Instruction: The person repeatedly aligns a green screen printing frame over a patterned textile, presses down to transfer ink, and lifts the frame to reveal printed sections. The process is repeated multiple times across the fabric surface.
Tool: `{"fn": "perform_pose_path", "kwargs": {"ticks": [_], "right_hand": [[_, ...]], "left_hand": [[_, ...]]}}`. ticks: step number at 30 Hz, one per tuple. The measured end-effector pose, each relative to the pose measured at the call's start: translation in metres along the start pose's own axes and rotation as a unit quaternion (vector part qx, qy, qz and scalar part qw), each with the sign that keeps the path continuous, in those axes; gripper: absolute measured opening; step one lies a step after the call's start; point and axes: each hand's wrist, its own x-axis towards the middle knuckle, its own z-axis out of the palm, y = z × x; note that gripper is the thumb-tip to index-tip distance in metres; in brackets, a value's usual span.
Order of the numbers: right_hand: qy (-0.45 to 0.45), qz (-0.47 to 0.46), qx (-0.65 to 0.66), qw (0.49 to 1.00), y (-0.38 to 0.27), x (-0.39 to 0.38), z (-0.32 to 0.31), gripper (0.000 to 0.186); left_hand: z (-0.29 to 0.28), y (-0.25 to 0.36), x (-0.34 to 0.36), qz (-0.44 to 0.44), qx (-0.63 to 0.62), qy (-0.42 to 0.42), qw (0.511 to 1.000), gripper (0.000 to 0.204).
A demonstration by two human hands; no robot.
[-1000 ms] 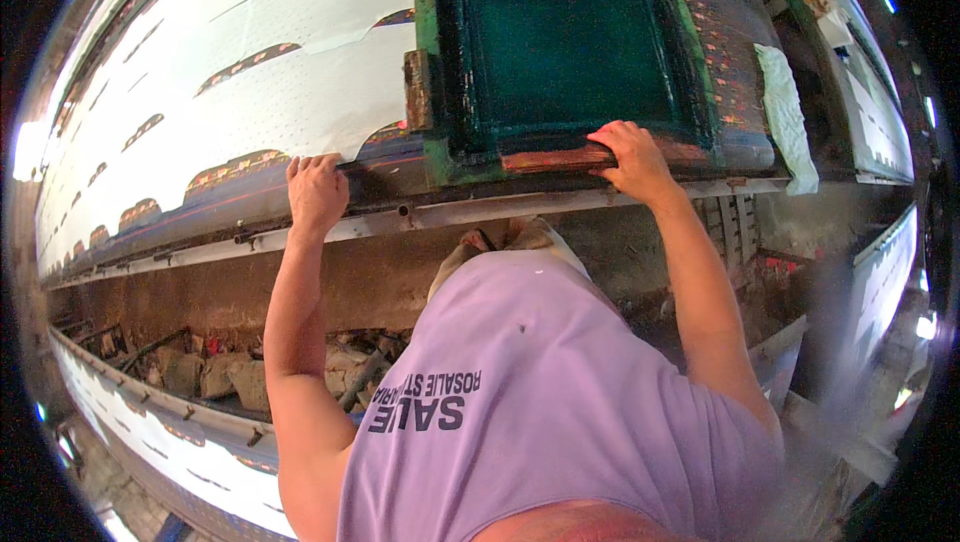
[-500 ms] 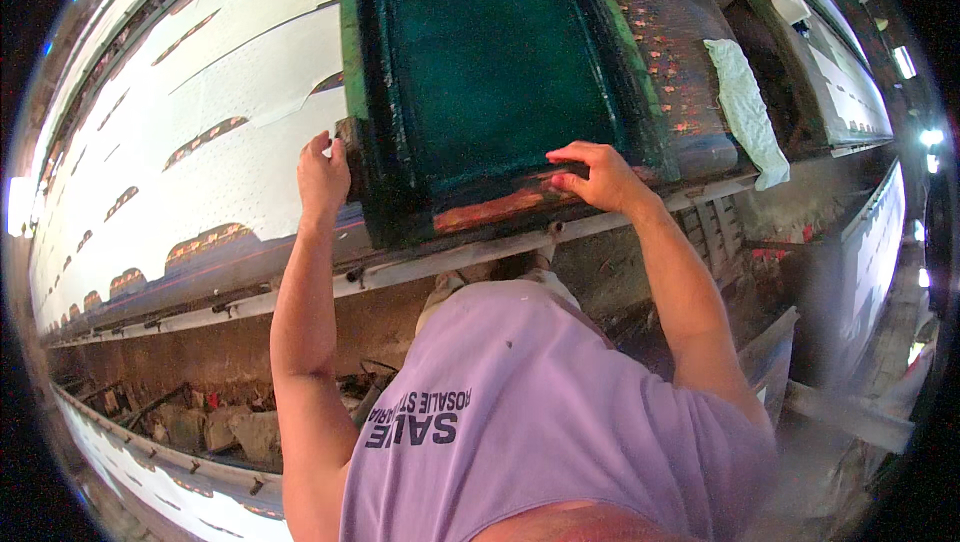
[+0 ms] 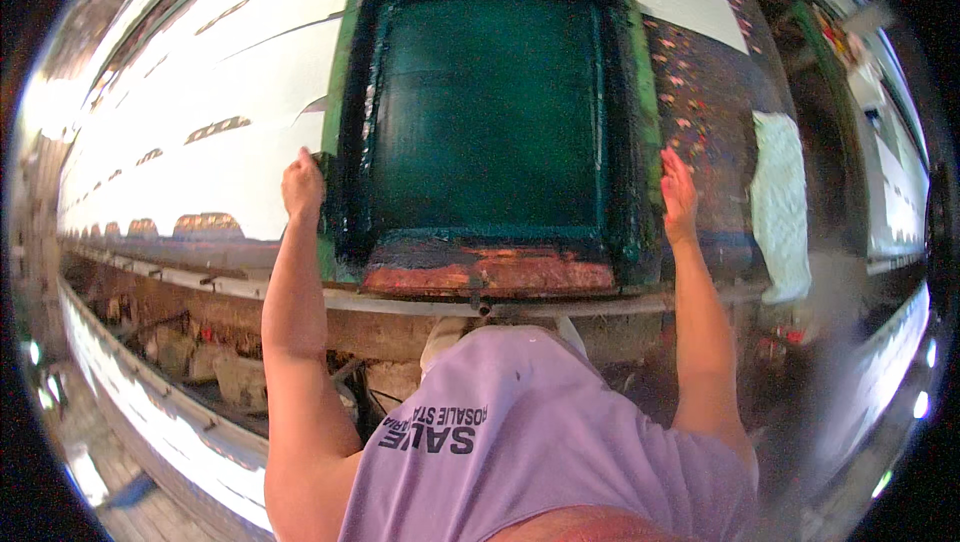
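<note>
A screen-printing frame (image 3: 640, 92) with green edges lies flat on the long table in front of me. Its dark green mesh (image 3: 490, 112) fills the middle, with wet-looking dark borders, and the near bar (image 3: 490, 275) is stained reddish brown. My left hand (image 3: 302, 185) is closed at the frame's left side, its fingers curled around a dark part there. At the opposite side, my right hand (image 3: 678, 197) is held upright against or just beside the edge, fingers stretched out; whether it touches is hard to tell.
White fabric with dark patterned patches (image 3: 230, 92) covers the table to the left; dark floral print (image 3: 700, 102) shows on the right. A pale green cloth (image 3: 780, 202) hangs over the near right edge. A metal rail (image 3: 250, 291) runs along the front. Another long white table stands behind me.
My right hand has left the near bar and gone out to the frame's right side. The left hand stays at its side, now more closed. The view has turned, so the frame appears straighter.
</note>
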Motion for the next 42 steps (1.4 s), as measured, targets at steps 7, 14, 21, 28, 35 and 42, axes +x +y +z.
{"fn": "perform_pose_path", "kwargs": {"ticks": [7, 14, 21, 28, 35, 42], "right_hand": [[0.071, 0.022, 0.23, 0.97, 0.091, 0.01, 0.001, 0.08], [0.0, -0.055, 0.322, 0.945, 0.067, 0.018, -0.026, 0.085], [-0.177, -0.014, 0.521, 0.835, -0.005, 0.044, -0.057, 0.086], [-0.136, -0.022, 0.434, 0.89, 0.003, 0.07, -0.107, 0.083], [-0.279, -0.092, 0.457, 0.839, 0.043, 0.16, -0.109, 0.088], [-0.292, -0.07, 0.424, 0.854, -0.012, 0.219, -0.057, 0.086]], "left_hand": [[0.016, 0.008, 0.004, -0.042, 0.034, -0.004, 0.999, 0.094], [0.007, -0.001, -0.006, -0.053, -0.009, -0.017, 0.998, 0.096], [0.009, -0.017, 0.014, -0.06, -0.096, -0.053, 0.992, 0.097], [-0.075, 0.058, -0.047, -0.083, -0.16, -0.076, 0.981, 0.109], [-0.095, 0.041, -0.157, -0.148, -0.254, 0.061, 0.954, 0.105], [-0.13, -0.001, -0.253, -0.166, -0.29, 0.224, 0.916, 0.105]]}}
